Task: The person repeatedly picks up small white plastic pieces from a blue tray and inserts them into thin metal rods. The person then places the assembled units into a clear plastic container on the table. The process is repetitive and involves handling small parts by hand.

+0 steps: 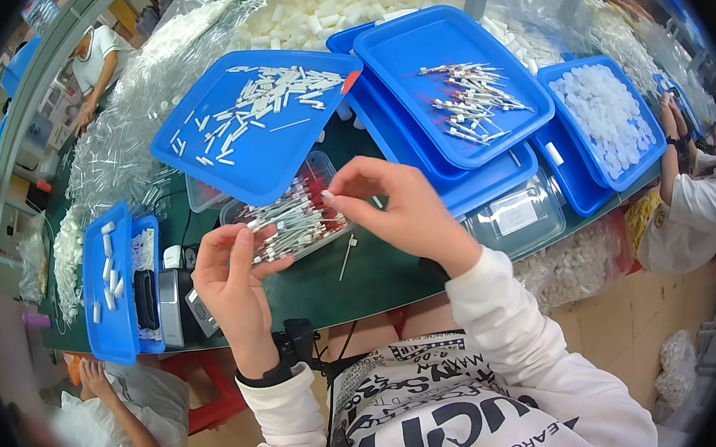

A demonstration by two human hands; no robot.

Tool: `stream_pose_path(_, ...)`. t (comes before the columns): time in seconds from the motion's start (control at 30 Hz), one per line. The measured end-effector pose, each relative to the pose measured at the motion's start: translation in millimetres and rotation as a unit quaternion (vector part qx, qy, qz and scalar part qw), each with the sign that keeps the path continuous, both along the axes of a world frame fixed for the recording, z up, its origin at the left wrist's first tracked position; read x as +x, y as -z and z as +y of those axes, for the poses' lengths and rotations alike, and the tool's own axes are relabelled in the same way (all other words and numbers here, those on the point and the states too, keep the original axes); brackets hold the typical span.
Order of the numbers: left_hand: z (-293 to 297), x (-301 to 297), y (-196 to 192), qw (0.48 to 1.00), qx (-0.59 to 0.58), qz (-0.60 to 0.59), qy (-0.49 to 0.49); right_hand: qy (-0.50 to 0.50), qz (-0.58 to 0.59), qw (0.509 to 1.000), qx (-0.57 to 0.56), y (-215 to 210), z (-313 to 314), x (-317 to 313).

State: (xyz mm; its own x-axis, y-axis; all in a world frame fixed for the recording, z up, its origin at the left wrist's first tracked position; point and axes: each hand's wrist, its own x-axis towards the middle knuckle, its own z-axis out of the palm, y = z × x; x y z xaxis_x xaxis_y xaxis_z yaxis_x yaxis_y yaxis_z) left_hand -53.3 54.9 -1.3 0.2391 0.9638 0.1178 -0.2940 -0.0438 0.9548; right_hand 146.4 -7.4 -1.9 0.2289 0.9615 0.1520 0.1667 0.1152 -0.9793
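Observation:
My left hand [240, 271] is closed, thumb against fingers, at the left side of a clear plastic box [323, 245]. Whatever it pinches is too small to make out against the pile behind. My right hand [403, 211] pinches a small white piece [328, 195] between thumb and forefinger, above the right side of the box. Many thin sticks with white heads [295, 222], some with red parts, fill the box between my hands. One loose stick with a white head [347, 256] lies on the green table [380, 285] in front of the box.
Behind the box, a blue tray [198, 110] holds short white tubes. Farther right, stacked blue trays [395, 52] carry red-and-white sticks. White caps fill another tray [606, 120]. A lidded clear box [517, 215] stands at right. White cylinders lie in a blue tray [97, 269] at left. Other people sit nearby.

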Motion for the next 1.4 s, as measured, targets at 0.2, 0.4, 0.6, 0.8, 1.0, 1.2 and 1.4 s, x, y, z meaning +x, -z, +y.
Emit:
stream_pose_path(0.2, -27, 22, -10, 0.996, 0.054, -0.037, 0.057, -0.006, 0.086, 0.995, 0.055, -20, -47, 10)
stream_pose_path(0.4, -44, 39, -17, 0.994, 0.054, -0.057, 0.076, 0.027, 0.098, 0.992, 0.074, -31, -79, 21)
stream_pose_path(0.6, -51, 44, -20, 0.990, 0.070, -0.056, 0.109, 0.051, 0.034, 0.994, 0.089, -29, -91, 27)
stream_pose_path(0.8, -56, 51, -17, 0.984, 0.122, -0.032, 0.127, 0.065, 0.034, 0.993, 0.089, -25, -103, 30)
stream_pose_path(1.0, -66, 57, -12, 0.964, 0.209, 0.018, 0.164, 0.076, -0.165, 0.970, 0.163, -27, -105, 30)
stream_pose_path(1.2, -64, 59, -7, 0.956, 0.245, 0.063, 0.150, 0.118, -0.261, 0.948, 0.138, -22, -105, 22)
stream_pose_path(1.4, -63, 57, -10, 0.952, 0.245, 0.096, 0.157, 0.118, -0.319, 0.913, 0.228, -16, -104, 23)
